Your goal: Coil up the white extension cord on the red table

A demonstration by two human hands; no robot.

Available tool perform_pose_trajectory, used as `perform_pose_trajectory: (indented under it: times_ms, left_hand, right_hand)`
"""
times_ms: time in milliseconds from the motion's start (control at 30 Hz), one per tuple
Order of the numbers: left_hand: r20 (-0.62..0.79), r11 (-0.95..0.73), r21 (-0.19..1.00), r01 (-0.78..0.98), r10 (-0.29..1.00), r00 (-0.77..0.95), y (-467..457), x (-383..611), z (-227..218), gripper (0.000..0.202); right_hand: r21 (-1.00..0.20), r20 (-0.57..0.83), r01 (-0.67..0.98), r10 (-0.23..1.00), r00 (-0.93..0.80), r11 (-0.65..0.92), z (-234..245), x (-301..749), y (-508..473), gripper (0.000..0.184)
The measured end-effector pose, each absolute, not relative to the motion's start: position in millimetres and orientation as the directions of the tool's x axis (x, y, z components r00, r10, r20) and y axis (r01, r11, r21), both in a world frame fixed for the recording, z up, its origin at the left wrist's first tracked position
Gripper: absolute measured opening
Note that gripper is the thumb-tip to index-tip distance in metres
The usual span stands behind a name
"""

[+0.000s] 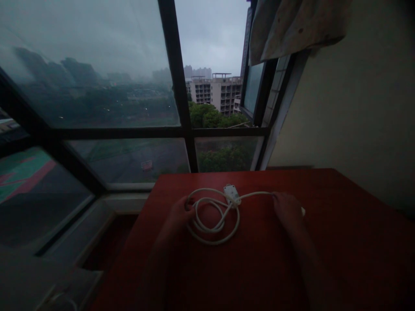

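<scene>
A white cable [214, 224] lies coiled in loose loops on a red table [340, 224], with a small white plug block [231, 193] at the top of the coil. My left hand [180, 214] is closed on the left side of the coil. A straight run of the cable leads right from the block into my right hand [287, 209], which is closed over it. A white tip shows just beyond that hand's right edge. The scene is dim.
A large window with dark frames [181, 108] stands just behind the table, with buildings and trees outside. A pale wall [356, 108] rises at the right, and a cloth [292, 26] hangs at the top. A ledge [106, 207] runs left of the table.
</scene>
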State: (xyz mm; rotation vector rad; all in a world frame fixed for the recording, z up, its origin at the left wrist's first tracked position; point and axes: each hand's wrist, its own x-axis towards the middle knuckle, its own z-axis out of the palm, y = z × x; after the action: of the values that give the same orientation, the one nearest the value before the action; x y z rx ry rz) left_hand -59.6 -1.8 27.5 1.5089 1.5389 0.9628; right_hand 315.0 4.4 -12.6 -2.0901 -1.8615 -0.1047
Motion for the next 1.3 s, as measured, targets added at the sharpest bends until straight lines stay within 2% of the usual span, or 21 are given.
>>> perform_pose_trajectory:
  times_ms: [100, 200, 300, 333, 400, 500, 567, 633, 700, 767, 833, 933, 1000, 1067, 1167, 1300]
  left_hand:
    - [-0.07, 0.072, 0.884, 0.461, 0.997, -0.021, -3.3, -57.0, 25.3, 0.029]
    - [-0.063, 0.085, 0.868, 0.49, 0.996, -0.061, -3.0, -54.3, 23.6, 0.029]
    - [0.004, 0.037, 0.864, 0.502, 0.997, -0.08, -2.4, -49.1, 22.6, 0.026]
    - [0.029, 0.022, 0.86, 0.51, 0.995, -0.092, -2.6, -46.2, 22.7, 0.024]
    - [0.086, -0.017, 0.842, 0.54, 0.991, -0.102, -3.9, -39.0, 23.4, 0.02]
    - [0.18, -0.086, 0.791, 0.606, 0.979, -0.096, -6.5, -29.4, 24.4, 0.013]
    - [0.233, -0.133, 0.756, 0.641, 0.97, -0.074, -7.3, -27.2, 24.5, 0.014]
    - [0.251, -0.159, 0.745, 0.648, 0.967, -0.051, -6.9, -29.0, 24.1, 0.016]
    - [0.212, -0.14, 0.771, 0.621, 0.976, -0.044, -6.2, -32.3, 23.4, 0.017]
    - [0.137, -0.096, 0.817, 0.569, 0.99, -0.03, -6.2, -34.2, 22.5, 0.02]
    - [0.088, -0.075, 0.843, 0.533, 0.996, 0.0, -7.4, -33.2, 21.6, 0.023]
    - [0.086, -0.089, 0.815, 0.573, 0.996, 0.033, -10.2, -28.1, 20.9, 0.026]
    - [0.113, -0.114, 0.778, 0.618, 0.993, 0.041, -11.1, -24.8, 20.8, 0.026]
    - [0.133, -0.14, 0.758, 0.637, 0.989, 0.059, -11.1, -22.6, 20.1, 0.027]
    - [0.11, -0.138, 0.756, 0.64, 0.99, 0.083, -11.0, -21.0, 17.8, 0.03]
    - [0.095, -0.168, 0.74, 0.651, 0.985, 0.146, -12.6, -20.9, 14.8, 0.031]
  right_hand:
    - [-0.256, 0.464, 0.966, 0.88, 0.098, 0.028, -8.1, 296.0, 2.5, 0.033]
    - [-0.351, 0.604, 0.901, 0.797, 0.009, 0.255, 3.2, 262.4, -10.6, 0.032]
    - [-0.403, 0.594, 0.724, 0.762, -0.258, 0.559, 11.7, 219.6, -32.0, 0.029]
    - [-0.423, 0.567, 0.666, 0.753, -0.334, 0.614, 12.5, 205.0, -39.2, 0.03]
    - [-0.464, 0.472, 0.594, 0.75, -0.462, 0.658, 10.3, 178.6, -51.2, 0.039]
    - [-0.523, 0.437, 0.516, 0.733, -0.521, 0.678, 2.4, 154.1, -60.4, 0.05]
    - [-0.587, 0.458, 0.466, 0.746, -0.484, 0.662, -0.3, 151.5, -60.6, 0.046]
    - [-0.668, 0.477, 0.458, 0.81, -0.342, 0.587, 2.0, 159.8, -56.8, 0.041]
    - [-0.755, 0.462, 0.474, 0.881, -0.105, 0.453, 7.4, 176.0, -49.4, 0.035]
    - [-0.823, 0.418, 0.468, 0.901, 0.116, 0.322, 11.7, 195.7, -38.9, 0.033]
    - [-0.839, 0.398, 0.481, 0.89, 0.223, 0.255, 11.5, 214.5, -26.9, 0.033]
    - [-0.793, 0.44, 0.564, 0.856, 0.27, 0.229, 4.2, 234.6, -11.8, 0.029]
    - [-0.685, 0.527, 0.692, 0.811, 0.256, 0.227, -0.5, 240.8, -6.8, 0.024]
    - [-0.516, 0.595, 0.825, 0.789, 0.153, 0.23, -2.1, 241.4, -5.9, 0.021]
    - [-0.304, 0.576, 0.9, 0.812, -0.087, 0.312, 1.2, 234.3, -7.6, 0.033]
    - [-0.195, 0.478, 0.874, 0.821, -0.311, 0.445, 8.1, 219.3, -6.4, 0.041]
